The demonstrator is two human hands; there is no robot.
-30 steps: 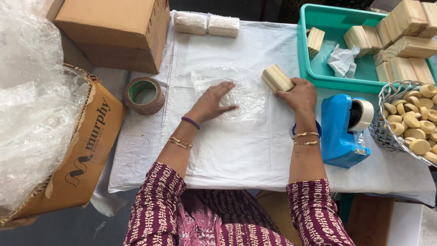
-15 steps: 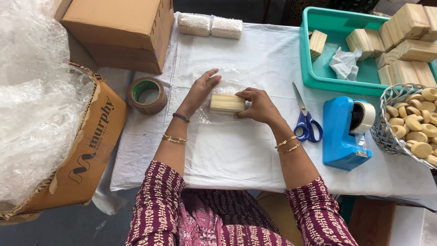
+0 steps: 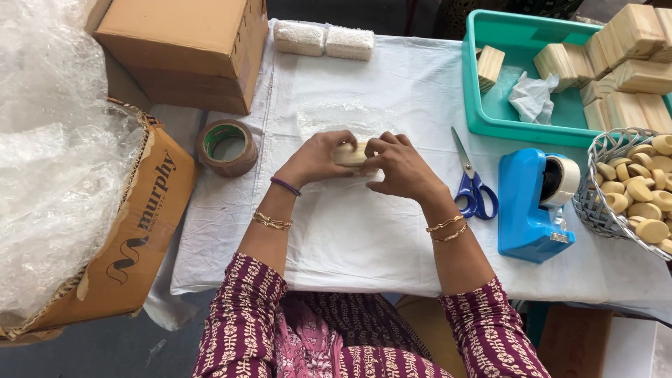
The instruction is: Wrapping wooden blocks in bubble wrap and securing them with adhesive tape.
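Both hands are meeting in the middle of the frame: the left hand (image 3: 318,157) and right hand (image 3: 397,166) are pinching the small pale wooden block (image 3: 349,153) from each end, its long side running left to right, over a clear bubble-wrap sheet (image 3: 334,115). Further right, blue-handled scissors (image 3: 472,183) and a blue tape dispenser (image 3: 533,206) are lying; a brown box with dark writing (image 3: 133,231) is sitting at the left edge, and a teal plastic tray (image 3: 490,112) is waiting at the upper right.

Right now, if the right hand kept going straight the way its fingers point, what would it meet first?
The right hand points left, so it would first meet the pale block it already touches, then the left hand; depth is unclear.
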